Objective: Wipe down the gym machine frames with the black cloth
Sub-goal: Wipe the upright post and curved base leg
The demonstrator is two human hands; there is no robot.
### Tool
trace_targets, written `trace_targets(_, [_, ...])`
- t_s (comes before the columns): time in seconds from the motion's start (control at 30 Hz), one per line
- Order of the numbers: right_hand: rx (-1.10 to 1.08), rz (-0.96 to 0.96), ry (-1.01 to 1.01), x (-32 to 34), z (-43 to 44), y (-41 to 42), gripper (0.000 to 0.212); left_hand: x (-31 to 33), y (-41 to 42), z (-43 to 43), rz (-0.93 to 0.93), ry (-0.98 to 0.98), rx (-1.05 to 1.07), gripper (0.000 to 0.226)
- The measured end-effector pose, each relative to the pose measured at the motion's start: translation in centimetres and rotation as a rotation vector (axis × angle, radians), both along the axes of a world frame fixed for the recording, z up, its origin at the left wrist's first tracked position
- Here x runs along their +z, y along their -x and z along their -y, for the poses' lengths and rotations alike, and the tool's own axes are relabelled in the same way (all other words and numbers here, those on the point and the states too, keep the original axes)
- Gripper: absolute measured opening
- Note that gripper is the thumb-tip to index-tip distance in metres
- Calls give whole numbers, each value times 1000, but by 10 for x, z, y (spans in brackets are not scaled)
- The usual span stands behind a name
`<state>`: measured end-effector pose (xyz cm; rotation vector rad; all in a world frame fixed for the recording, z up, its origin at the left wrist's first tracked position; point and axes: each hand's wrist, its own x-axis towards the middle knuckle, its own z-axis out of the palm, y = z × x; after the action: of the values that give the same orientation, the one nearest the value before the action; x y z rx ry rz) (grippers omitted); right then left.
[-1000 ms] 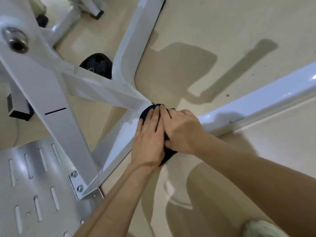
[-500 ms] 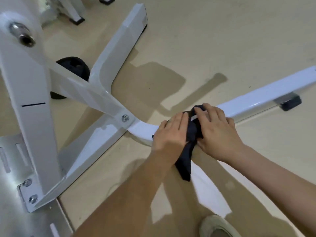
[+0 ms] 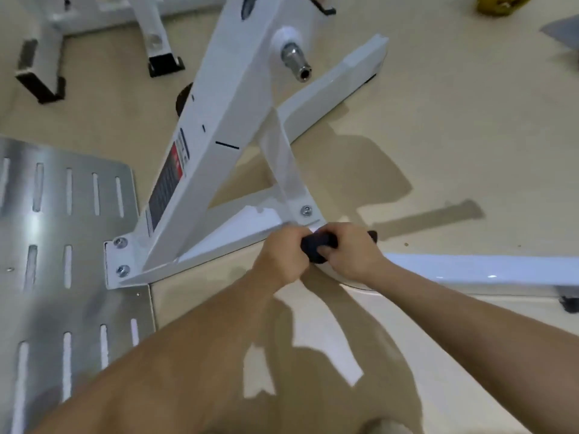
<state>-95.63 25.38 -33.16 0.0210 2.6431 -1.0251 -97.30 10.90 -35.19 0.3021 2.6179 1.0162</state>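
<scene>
Black cloth [image 3: 318,245], bunched into a short roll, sits btwn both hands at the bend of the frame's floor bar, just below the bolted joint; can't tell if it presses on the paint.

Far left: silver slotted metal plate [image 3: 78,233] lies flat on the beige floor [image 3: 454,136]. Top left, well apart: second white frame w/ black end caps [image 3: 94,14].

Centre-left: white gym machine frame [image 3: 219,136] rises tilted from a bracket bolted at the plate's edge. It has a red-and-grey label sticker [image 3: 169,180] on its side and a chrome peg [image 3: 294,61] sticking out near the top. A diagonal brace runs down to a silver bolt [image 3: 306,210] just above the hands.

Left hand [image 3: 283,258], arm coming from bottom left, has fingers curled round the cloth's left end. Right hand [image 3: 351,252], arm from the right edge, is wrapped over the cloth's other end, w/ a bit of black poking out past its knuckles.

Right: white base bar [image 3: 485,270] runs off to the edge, w/ a black rubber foot [image 3: 568,303] under it. Top right corner: yellow object [image 3: 498,4], cut off.
</scene>
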Motion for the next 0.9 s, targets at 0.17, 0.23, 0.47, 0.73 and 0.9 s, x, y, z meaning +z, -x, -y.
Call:
trace_targets(0.17, [-301, 492, 569, 53, 32, -7, 13, 40, -26, 45, 536, -387, 502, 36])
trace_targets(0.23, [-347, 562, 573, 76, 46, -17, 18, 58, -51, 65, 628, -514, 656, 33])
trace_targets(0.47, [-391, 675, 533, 190, 92, -66, 34, 158, -133, 102, 550, -465, 946, 35])
trace_targets(0.73, [-51, 636, 435, 372, 103, -107, 34, 358, -216, 70, 121, -325, 825, 39])
trace_targets(0.9, [144, 485, 410, 485, 95, -128, 40, 478, -238, 50, 2, -326, 1048, 11])
